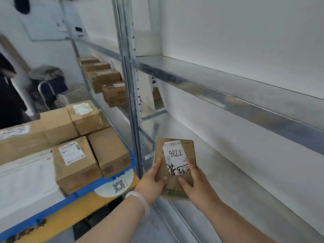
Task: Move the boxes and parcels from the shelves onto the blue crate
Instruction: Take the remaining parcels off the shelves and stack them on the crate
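Note:
A small brown cardboard parcel point(175, 165) with a white label marked 7786 is held in front of the metal shelf, just right of the shelf post. My left hand point(153, 181) grips its left edge and my right hand point(196, 185) grips its right side, thumbs on top. To the left lies the blue crate point(91, 186), loaded with several brown boxes point(108, 151) and a white flat parcel point(26, 183). Further brown boxes point(105, 79) sit on a shelf bay at the back.
A galvanised shelf post point(129, 85) stands between the crate and my hands. The steel shelf board point(236, 163) runs right, with a shelf beam point(228, 92) above. The crate rests on a yellow surface point(73, 218). A person in dark clothes point(8, 95) stands far left.

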Demonstrator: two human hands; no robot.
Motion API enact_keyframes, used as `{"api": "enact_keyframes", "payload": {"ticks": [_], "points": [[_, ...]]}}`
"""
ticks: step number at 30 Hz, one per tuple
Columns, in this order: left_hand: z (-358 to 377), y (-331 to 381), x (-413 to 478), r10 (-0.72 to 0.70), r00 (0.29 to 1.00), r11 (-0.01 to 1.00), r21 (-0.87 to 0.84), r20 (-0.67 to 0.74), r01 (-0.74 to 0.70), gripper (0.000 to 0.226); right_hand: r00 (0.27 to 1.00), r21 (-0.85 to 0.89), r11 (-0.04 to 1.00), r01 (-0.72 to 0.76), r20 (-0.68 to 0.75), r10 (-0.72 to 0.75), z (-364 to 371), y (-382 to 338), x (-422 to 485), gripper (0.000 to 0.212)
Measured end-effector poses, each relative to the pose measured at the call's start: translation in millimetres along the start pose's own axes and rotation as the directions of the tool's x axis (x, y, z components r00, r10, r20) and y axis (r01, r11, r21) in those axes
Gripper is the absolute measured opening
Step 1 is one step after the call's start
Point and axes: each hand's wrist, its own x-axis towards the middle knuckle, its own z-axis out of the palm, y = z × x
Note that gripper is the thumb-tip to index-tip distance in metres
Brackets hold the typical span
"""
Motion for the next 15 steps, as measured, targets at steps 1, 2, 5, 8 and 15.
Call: {"api": "enact_keyframes", "payload": {"ticks": [1,2,5,8,15], "points": [[-18,-7,0,-0.005,0.999,1.000,0.004,-0.046,0.006,0.067,0.999,-0.001,0.999,0.037,0.019,-0.037,12,-15,11,0.071],[-36,-12,1,-0.009,0.995,1.000,0.001,-0.095,0.009,0.066,0.997,0.002,0.997,0.071,0.036,-0.071,25,-31,22,0.071],[-93,-30,3,-0.019,0.970,1.000,-0.023,-0.242,0.013,0.065,0.983,0.035,0.986,0.163,0.078,-0.166,62,-81,53,0.070],[-148,-48,2,-0.037,0.944,0.996,-0.088,-0.329,0.008,0.064,0.958,0.062,0.965,0.256,0.121,-0.262,98,-129,79,0.069],[-241,-103,1,-0.116,0.866,0.990,-0.128,-0.487,0.061,0.065,0.907,0.157,0.935,0.317,0.238,-0.348,185,-211,117,0.062]]}}
